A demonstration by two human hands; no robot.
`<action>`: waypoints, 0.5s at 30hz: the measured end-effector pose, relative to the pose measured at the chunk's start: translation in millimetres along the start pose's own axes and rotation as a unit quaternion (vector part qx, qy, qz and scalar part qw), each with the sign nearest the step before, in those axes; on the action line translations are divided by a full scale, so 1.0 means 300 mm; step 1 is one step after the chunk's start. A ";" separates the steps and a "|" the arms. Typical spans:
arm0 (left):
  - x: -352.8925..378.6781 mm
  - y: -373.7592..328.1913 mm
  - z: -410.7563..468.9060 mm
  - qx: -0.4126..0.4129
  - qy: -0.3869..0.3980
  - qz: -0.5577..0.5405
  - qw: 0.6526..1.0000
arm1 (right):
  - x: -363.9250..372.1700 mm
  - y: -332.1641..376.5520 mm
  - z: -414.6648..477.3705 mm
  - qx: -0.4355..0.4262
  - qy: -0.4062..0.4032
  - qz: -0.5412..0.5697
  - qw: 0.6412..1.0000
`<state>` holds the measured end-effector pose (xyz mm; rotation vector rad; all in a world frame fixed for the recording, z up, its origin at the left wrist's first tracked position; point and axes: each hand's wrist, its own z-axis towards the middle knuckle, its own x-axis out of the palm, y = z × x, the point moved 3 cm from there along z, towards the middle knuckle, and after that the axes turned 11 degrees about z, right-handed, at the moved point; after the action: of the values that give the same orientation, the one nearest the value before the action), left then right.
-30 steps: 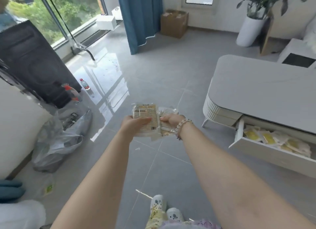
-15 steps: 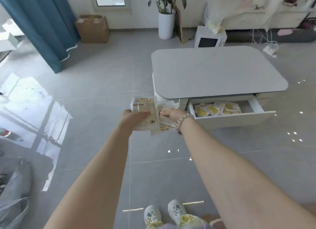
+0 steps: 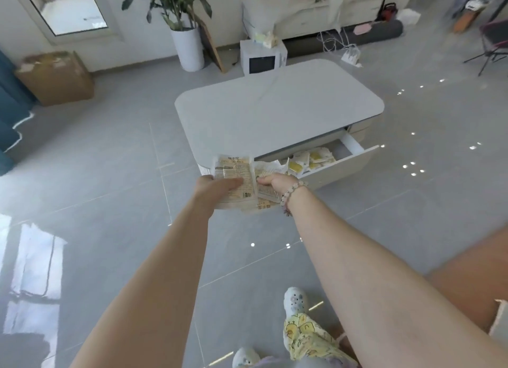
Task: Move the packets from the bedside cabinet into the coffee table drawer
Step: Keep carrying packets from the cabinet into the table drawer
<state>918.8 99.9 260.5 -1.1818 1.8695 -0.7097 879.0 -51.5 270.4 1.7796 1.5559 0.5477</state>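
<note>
Left hand (image 3: 217, 187): closed round the left edge of a pale cream printed plastic packet (image 3: 233, 172), thumb lying across its printed face, fingers hidden behind it. Packet upright, barcode near the bottom edge.

Right hand (image 3: 272, 182): fingers curled, pinching a small bunch of crumpled cream-and-yellow packets (image 3: 265, 197). They overlap each other and tuck behind the left hand's packet. At least two in the bunch; exact count cannot be told. One pale bead bracelet (image 3: 292, 190) on the right wrist.

Both hands are close together, held in the air above the grey tiled floor (image 3: 110, 202), both arms stretched forward.

Just beyond and right of the hands: one open white drawer (image 3: 343, 165), pulled out of the low white bench with rounded corners (image 3: 275, 111). Inside the drawer is a loose pile of yellow-and-white packets (image 3: 310, 160), roughly six or more, overlapping, not countable exactly. The held packets are near the drawer's left end but not in it.

Far beyond the hands, behind the bench: one small white box-shaped appliance with a dark front (image 3: 262, 58), and one green leafy plant in a tall white pot (image 3: 188, 48). Far left of the hands: one brown cardboard box (image 3: 55, 77) and a blue curtain (image 3: 8, 114).

Below the hands, nearer the camera: two white clog shoes (image 3: 294, 301) and yellow patterned trousers (image 3: 305, 337).
</note>
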 end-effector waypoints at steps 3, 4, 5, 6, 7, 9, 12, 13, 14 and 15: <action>0.066 -0.060 0.039 0.006 0.011 0.006 1.000 | -0.082 0.038 0.023 -0.007 0.001 0.018 1.000; 0.090 -0.082 0.052 0.005 0.014 0.013 1.000 | -0.109 0.051 0.036 -0.006 -0.002 0.019 1.000; 0.113 -0.104 0.064 0.003 0.016 0.021 1.000 | -0.136 0.063 0.046 -0.004 -0.007 0.016 1.000; 0.137 -0.127 0.079 0.001 0.015 0.031 0.999 | -0.165 0.073 0.060 -0.001 -0.012 0.015 1.000; 0.160 -0.149 0.095 0.001 0.012 0.041 0.999 | -0.192 0.085 0.077 0.000 -0.017 0.017 1.000; 0.210 -0.195 0.130 0.003 0.008 0.053 0.999 | -0.247 0.111 0.116 -0.001 -0.018 0.027 0.999; 0.286 -0.258 0.172 0.002 0.004 0.068 0.998 | -0.331 0.138 0.183 0.001 -0.014 0.037 0.999; 0.315 -0.280 0.182 0.000 0.003 0.072 0.997 | -0.360 0.144 0.200 0.001 -0.014 0.045 0.999; 0.346 -0.302 0.192 0.000 0.004 0.073 0.997 | -0.392 0.150 0.215 0.002 -0.017 0.055 0.998; 0.381 -0.325 0.200 0.000 0.006 0.073 0.997 | -0.426 0.155 0.230 0.003 -0.023 0.065 0.998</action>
<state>986.8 -46.5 268.2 -1.0302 1.9436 -0.6361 935.4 -193.2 275.1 1.8947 1.4193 0.5602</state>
